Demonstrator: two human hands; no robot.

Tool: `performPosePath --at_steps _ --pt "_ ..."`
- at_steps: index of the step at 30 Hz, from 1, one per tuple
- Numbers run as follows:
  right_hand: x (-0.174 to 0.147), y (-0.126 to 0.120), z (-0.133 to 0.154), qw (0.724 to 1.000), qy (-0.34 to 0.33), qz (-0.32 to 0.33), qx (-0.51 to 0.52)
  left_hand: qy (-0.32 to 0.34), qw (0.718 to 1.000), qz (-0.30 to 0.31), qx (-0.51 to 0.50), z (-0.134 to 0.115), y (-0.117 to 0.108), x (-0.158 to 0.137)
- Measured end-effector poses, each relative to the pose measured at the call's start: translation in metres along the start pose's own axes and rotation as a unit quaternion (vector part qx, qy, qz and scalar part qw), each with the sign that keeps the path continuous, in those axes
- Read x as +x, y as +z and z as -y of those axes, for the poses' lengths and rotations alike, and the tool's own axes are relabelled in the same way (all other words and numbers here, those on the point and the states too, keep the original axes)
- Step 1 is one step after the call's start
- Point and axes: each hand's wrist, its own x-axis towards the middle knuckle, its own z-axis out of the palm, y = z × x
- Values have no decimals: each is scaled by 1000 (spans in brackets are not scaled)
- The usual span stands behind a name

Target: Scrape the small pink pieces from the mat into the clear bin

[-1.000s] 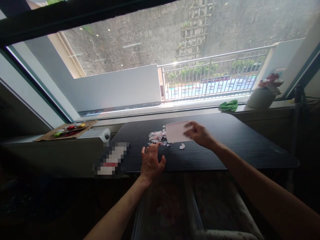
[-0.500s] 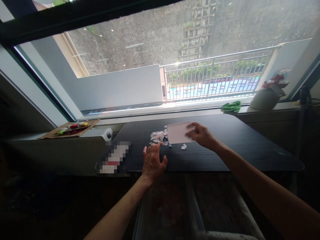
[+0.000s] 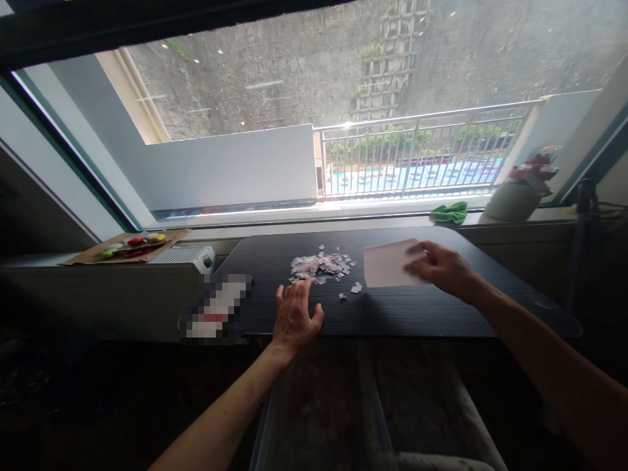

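A heap of torn paper scraps [image 3: 321, 264], white and pale pink, lies on the dark tabletop [image 3: 422, 314]. My left hand [image 3: 297, 314] rests at the near edge of the heap, its fingers stretched out and the thumb apart. My right hand [image 3: 441, 268] pinches the right end of a pale flat rectangular sheet [image 3: 387, 263]. The sheet is held to the right of the heap, casting a shadow on the table; whether it is paper, card or plastic I cannot tell. A few loose scraps [image 3: 356, 288] lie between the heap and the sheet.
A blurred-out item [image 3: 218, 306] lies at the table's left end. Beyond the table, the window sill carries a green cloth [image 3: 450, 212] and a whitish pot [image 3: 513, 199]. At left are a white radiator [image 3: 189, 259] and brown paper [image 3: 78, 256] with colourful items. Bins [image 3: 377, 399] stand below the near edge.
My right hand has moved to the right with the pale sheet, away from the heap, so more scraps show. My left hand has stayed near the heap. The view has shifted slightly.
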Motion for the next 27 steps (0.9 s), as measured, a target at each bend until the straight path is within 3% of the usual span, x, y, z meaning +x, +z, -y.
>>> performPosePath --at_steps 3,6,9,17,23,27 --pt "-3 7 6 999 7 7 41 4 1000 0 1 0 -1 0" --pt "-5 11 7 1000 10 9 10 0 1000 2 4 0 -2 0" --pt "-5 7 0 1000 13 -10 -27 1 1000 1 6 0 -2 1" --pt "-6 3 -1 999 9 -34 1 1 1000 -8 5 1 -1 0" --pt "-9 3 -5 999 9 28 37 2 1000 -8 8 1 -1 1" --pt "-13 -8 -10 999 9 -1 39 3 1000 -4 10 1 -1 1"
